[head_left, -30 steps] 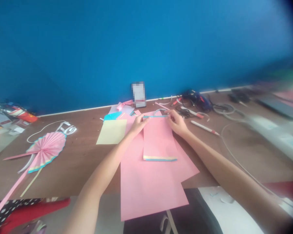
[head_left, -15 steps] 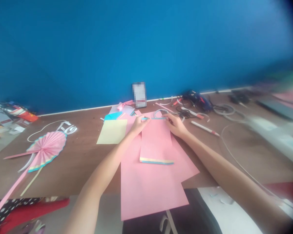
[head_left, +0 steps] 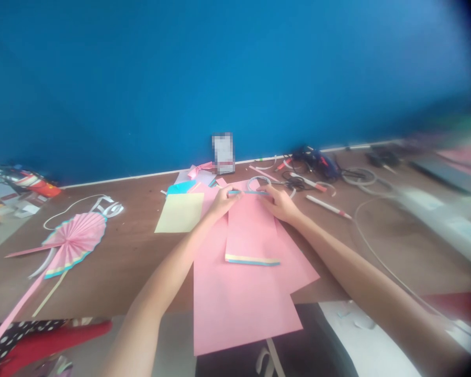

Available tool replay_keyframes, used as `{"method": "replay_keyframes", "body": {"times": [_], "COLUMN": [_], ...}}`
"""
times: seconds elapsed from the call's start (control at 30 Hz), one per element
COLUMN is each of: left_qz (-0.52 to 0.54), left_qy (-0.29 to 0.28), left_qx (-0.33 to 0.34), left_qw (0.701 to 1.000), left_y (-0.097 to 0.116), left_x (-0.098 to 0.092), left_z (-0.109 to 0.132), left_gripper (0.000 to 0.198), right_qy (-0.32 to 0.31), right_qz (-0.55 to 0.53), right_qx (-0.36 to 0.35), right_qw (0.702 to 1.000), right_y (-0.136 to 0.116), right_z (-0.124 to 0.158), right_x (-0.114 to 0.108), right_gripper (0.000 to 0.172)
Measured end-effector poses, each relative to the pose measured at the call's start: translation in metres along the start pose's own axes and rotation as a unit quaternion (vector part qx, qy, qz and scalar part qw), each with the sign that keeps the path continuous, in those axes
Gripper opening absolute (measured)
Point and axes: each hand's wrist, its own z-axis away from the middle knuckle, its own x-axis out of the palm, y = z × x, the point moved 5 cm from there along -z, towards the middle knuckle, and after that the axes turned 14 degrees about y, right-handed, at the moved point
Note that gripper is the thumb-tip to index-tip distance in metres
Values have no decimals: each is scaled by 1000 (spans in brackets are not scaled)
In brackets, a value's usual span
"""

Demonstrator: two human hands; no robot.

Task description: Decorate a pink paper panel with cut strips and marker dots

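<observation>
A small pink paper sheet [head_left: 251, 230] with a yellow and blue border at its near edge lies on larger pink sheets [head_left: 239, 303] on the brown table [head_left: 141, 251]. Both hands pinch its far edge, which has a blue strip. My left hand [head_left: 221, 201] grips the far left corner with closed fingers. My right hand [head_left: 279, 203] presses and pinches the far right corner.
A yellow sheet [head_left: 179, 212] and a blue sheet [head_left: 180, 187] lie left of the hands. A pink pleated paper fan [head_left: 75, 242] with ribbons sits at far left. Pens [head_left: 328, 206], scissors and cables [head_left: 317, 162] clutter the right. A blue wall stands behind.
The small pink sheet has shifted a little to the left and its far edge has been pressed lower; my right hand moved slightly left along the edge.
</observation>
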Motion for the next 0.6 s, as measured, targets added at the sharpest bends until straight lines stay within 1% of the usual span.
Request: {"method": "replay_keyframes", "body": {"times": [0.17, 0.27, 0.4, 0.5, 0.6], "left_qz": [1, 2, 32, 35, 32], "left_qy": [14, 27, 14, 11, 39], "left_qx": [-6, -21, -36, -49, -68], "left_qw": [1000, 999, 999, 998, 996], "left_y": [-3, -3, -2, -7, -17], "left_x": [-2, -2, 1, 1, -4], "left_z": [0, 0, 1, 1, -2], "left_gripper": [44, 46, 50, 51, 56], "right_qy": [20, 19, 11, 22, 39], "right_qz": [18, 17, 20, 13, 11], "right_qx": [3, 5, 15, 13, 8], "right_qw": [1000, 1000, 1000, 1000, 999], "right_y": [-1, -3, -1, 1, 3], "right_z": [-1, -1, 0, 0, -1], "right_x": [-2, -2, -2, -2, -3], "right_gripper": [32, 32, 37, 40, 38]}}
